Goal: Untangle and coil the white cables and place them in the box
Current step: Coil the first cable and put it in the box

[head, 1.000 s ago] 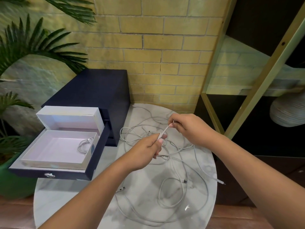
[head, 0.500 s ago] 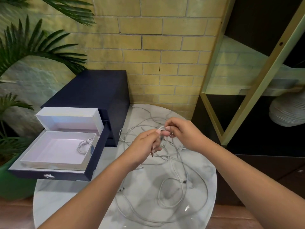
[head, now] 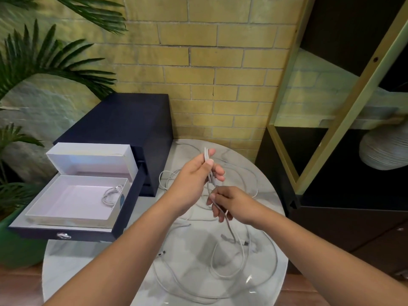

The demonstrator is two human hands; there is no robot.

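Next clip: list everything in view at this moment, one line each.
box: one, white, lid open, on the open drawer
coiled cable: one, white, inside the box
folded cable: one, white, above table
loose cables: several, white, tangled on the table
table: one, marbled white, centre
cabinet: one, navy, left
palm fronds: several, green, left edge
vase: one, grey, right edge
shelf unit: one, black and gold, right
left hand: grips the folded cable
right hand: pinches its trailing strand
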